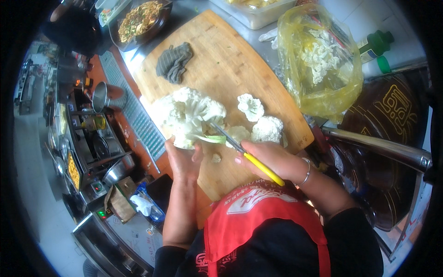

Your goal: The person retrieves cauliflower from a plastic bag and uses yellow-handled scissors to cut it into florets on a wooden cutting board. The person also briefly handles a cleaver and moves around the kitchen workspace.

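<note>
A large head of cauliflower (188, 110) is over the wooden cutting board (235, 65), with my left hand (183, 155) gripping its near lower side. My right hand (268, 157) holds a narrow-bladed knife (264, 169) with a yellow handle. Its blade points up and left, and the tip reaches in among the cauliflower stems. Beside my right hand lie cut florets: a rounded one (267, 129) close to the fingers and a smaller one (250, 107) farther off. A small scrap (216, 158) rests on the board between my hands.
A yellow plastic bag (322, 100) holding cauliflower pieces stands right of the board. A crumpled grey cloth (174, 63) lies on its far left part. Beyond are a pan of food (140, 22) and a plastic tub (256, 17). A metal rail (377, 145) runs at right.
</note>
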Demonstrator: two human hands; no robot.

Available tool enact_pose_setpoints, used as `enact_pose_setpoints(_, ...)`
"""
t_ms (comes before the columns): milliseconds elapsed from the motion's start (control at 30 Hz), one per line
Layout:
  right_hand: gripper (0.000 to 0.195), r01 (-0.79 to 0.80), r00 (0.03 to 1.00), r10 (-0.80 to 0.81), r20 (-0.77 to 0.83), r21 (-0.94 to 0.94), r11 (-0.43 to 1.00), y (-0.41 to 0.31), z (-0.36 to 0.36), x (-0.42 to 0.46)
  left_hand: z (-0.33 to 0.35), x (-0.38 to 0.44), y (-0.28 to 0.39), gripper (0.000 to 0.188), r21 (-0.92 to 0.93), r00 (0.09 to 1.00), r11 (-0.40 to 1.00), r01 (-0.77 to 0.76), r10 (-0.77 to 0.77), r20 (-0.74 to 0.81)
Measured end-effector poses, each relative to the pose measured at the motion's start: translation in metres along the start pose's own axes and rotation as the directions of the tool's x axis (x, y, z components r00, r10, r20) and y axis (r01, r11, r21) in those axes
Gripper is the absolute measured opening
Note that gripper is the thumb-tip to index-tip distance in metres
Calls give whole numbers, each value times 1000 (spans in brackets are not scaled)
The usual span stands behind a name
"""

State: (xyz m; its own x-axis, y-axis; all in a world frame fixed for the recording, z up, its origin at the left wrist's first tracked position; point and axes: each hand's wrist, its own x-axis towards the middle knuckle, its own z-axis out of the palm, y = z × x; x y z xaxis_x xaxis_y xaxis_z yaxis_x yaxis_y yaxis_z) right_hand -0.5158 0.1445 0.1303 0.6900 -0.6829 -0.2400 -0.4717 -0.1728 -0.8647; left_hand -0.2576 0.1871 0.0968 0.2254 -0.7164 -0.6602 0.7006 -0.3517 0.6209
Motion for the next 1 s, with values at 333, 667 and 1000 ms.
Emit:
enact_pose_setpoints(333, 35, -55, 983, 98, 157, -258, 965, -14, -27, -1, 19, -13, 12, 44, 443, 980, 884, -148, 192, -55)
enact_pose_setpoints(667, 38, -16, 985, 46, 167, -180, 984, -1, -17, 11, 1, -7, 10, 40, 806, 912, 440, -395, 296, 285)
enact_pose_setpoints(1000, 31, -3, 998, 2, -70, -23, 1000, 33, 23, 23, 18, 1, 19, 73, 745, 989, 657, -113, 145, 22)
